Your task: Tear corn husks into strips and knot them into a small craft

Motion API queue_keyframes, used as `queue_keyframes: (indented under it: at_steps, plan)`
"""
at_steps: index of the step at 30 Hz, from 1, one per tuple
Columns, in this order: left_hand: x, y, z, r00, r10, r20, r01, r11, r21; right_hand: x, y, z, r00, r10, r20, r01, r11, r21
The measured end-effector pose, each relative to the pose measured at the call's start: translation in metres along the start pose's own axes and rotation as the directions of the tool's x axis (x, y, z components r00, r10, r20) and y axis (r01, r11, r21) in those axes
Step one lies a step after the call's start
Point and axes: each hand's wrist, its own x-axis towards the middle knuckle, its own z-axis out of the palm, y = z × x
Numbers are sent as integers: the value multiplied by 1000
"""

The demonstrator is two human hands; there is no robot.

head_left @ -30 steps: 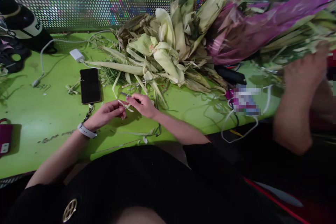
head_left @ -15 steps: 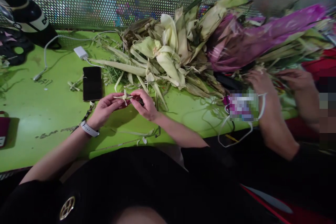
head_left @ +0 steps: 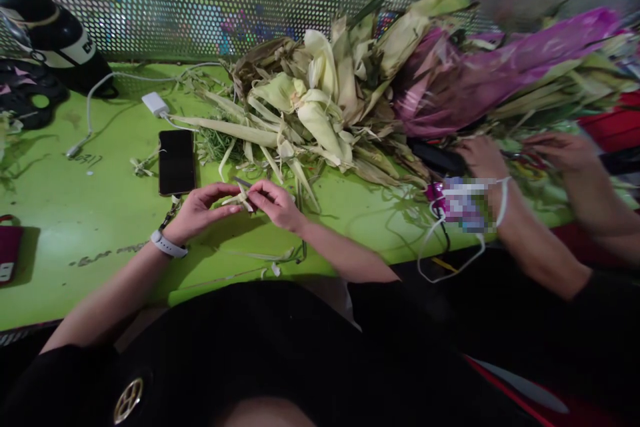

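A small cross-shaped piece of pale corn-husk strips (head_left: 243,199) is held between my hands, above the green table. My left hand (head_left: 203,211), with a white wristband, grips it between thumb and fingers. From the other side, the thumb and fingertips of my right hand (head_left: 278,205) pinch its strips. A thin grey pointed blade (head_left: 243,181) shows just above the piece near my right fingertips; its handle is hidden. Behind my hands lies a heap of corn husks (head_left: 320,113), and a black phone (head_left: 177,161) rests beyond my left hand.
On the right, a co-worker's hands (head_left: 483,159) work beside a purple plastic bag (head_left: 450,90). A white cable (head_left: 89,110) and adapter (head_left: 155,105) lie at the back left, near a dark bottle (head_left: 65,47). Perforated metal mesh (head_left: 165,7) borders the table.
My hands and the husk piece have come slightly nearer to me, and the piece has tilted. The grey blade now shows above it. The co-worker's hands have shifted a little left.
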Motion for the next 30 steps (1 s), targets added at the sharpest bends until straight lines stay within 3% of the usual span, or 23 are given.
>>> queue_keyframes:
  at_steps: [4, 11, 20, 30]
  plan:
    - [-1, 1, 1, 999, 5, -39, -4, 999, 37, 1, 1, 0, 1000, 15, 9, -15, 1000, -8]
    - [-2, 5, 11, 997, -34, -65, 31, 998, -51, -2, -6, 3, 995, -80, -66, 62, 968, -243]
    - [-5, 8, 11, 994, -98, 45, 105, 977, -186, -2, -1, 1, 996, 19, 92, -21, 1000, 12]
    - [-8, 8, 12, 988, -125, 93, 146, 953, -265, -5, -10, 8, 992, 60, 109, -73, 990, 118]
